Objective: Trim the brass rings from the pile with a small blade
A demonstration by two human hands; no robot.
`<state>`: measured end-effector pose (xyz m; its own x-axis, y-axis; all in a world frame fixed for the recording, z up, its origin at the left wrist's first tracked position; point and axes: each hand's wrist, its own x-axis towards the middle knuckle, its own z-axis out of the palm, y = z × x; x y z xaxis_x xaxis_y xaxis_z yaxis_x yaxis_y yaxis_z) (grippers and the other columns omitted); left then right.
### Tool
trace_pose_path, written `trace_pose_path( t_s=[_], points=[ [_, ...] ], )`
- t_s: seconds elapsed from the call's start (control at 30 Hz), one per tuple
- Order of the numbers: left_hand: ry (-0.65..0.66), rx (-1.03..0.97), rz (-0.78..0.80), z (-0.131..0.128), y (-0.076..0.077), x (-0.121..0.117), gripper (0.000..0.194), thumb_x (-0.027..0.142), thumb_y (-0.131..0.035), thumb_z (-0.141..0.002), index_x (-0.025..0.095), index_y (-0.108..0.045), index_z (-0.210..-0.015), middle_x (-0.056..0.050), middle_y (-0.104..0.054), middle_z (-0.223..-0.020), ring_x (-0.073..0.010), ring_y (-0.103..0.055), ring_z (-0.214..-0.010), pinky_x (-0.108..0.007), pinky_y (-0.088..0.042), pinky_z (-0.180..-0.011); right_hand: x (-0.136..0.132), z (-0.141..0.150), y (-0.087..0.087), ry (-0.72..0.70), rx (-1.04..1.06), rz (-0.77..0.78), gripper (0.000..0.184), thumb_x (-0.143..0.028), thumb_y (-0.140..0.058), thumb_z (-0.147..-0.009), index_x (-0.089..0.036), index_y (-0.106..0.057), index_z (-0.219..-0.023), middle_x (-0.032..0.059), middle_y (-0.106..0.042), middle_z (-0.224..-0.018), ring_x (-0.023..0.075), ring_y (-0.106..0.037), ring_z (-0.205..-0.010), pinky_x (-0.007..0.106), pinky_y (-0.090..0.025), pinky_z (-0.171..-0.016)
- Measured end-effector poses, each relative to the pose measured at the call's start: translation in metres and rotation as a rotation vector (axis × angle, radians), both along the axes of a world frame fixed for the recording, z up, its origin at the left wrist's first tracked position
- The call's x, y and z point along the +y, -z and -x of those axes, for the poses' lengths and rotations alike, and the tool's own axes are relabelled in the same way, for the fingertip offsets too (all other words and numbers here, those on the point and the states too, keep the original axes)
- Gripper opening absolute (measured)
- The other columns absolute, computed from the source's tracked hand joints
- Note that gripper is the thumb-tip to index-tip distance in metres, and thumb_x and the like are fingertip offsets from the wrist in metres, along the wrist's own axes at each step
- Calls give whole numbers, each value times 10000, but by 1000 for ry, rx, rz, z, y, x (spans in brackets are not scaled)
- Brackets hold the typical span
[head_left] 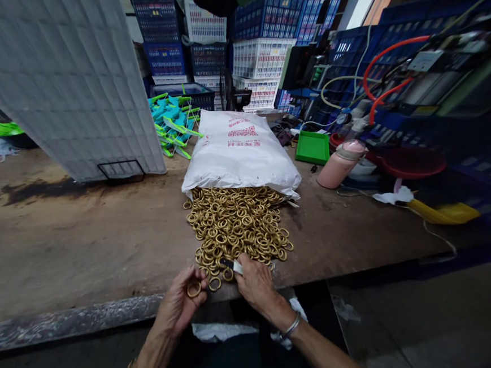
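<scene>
Between the fingers of my left hand [182, 301] is a gold-coloured ring [193, 288], held near the table's front edge. My right hand [257, 284] is closed around a small knife [231, 265] with a dark blade and a pale handle; its blade points left over the nearest rings. A heap of gold-coloured rings [236, 223] spills toward me from the mouth of a white printed sack [242, 150] lying on the table. One loose ring [215, 284] lies between my two hands.
A tall grey corrugated panel [75, 74] stands at the left on the brown table [96, 240]. Teal and green plastic parts [174, 123] lie behind it. Right of the sack are a green tray [313, 148], a pink bottle [341, 164] and a red-hosed machine [427, 79]. Stacked crates [261, 60] line the back.
</scene>
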<state>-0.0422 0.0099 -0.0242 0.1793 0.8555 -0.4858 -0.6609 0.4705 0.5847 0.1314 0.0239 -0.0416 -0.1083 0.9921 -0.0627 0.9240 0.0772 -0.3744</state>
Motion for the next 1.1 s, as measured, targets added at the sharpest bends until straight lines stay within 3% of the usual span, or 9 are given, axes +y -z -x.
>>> trace_pose_path(
  t_s=[0.13, 0.3, 0.53, 0.7, 0.83, 1.1],
  points=[
    [88, 190, -110, -17, -2, 1, 259, 355, -661, -674, 142, -516, -691, 28, -525, -611, -62, -481, -486, -137, -330, -367, 7, -5, -6, 20, 64, -65, 88, -171, -455, -770, -192, -523, -821, 21, -622, -721, 142, -551, -654, 245, -236, -560],
    [136, 509, -264, -37, 5, 12, 302, 424, -589, -713, 163, -531, -851, 92, -410, -450, -42, -309, -332, -145, -222, -306, 7, -6, -14, -18, 153, -148, 123, -126, -441, -746, -185, -529, -808, 13, -604, -675, 133, -533, -615, 234, -256, -556],
    [138, 655, -482, -49, 3, 29, 201, 317, -583, -715, 145, -561, -612, 33, -480, -548, -87, -413, -509, -189, -333, -483, 11, -7, -17, -37, 359, -221, 71, -174, -435, -766, -187, -502, -746, -2, -554, -648, 120, -492, -591, 221, -294, -561],
    [87, 746, -577, -51, 9, 30, 204, 327, -555, -740, 159, -589, -630, 11, -521, -571, -125, -453, -554, -218, -363, -538, 19, -4, -17, 61, 649, -58, 228, -305, -376, -822, -192, -418, -628, -39, -445, -567, 95, -406, -537, 202, -315, -521],
    [129, 777, -652, -52, 7, 30, 228, 314, -512, -778, 167, -593, -624, -3, -551, -573, -133, -470, -560, -228, -366, -565, 21, -2, -16, 74, 849, 126, 336, -391, -345, -835, -183, -424, -583, -48, -409, -502, 79, -375, -474, 197, -307, -478],
    [198, 560, -487, -48, 0, 30, 238, 361, -557, -742, 151, -554, -630, 17, -516, -547, -89, -421, -492, -196, -337, -494, 24, 0, -7, 159, 972, 190, 310, -359, -391, -800, -185, -420, -545, -67, -349, -441, 64, -309, -409, 188, -252, -421]
  ],
)
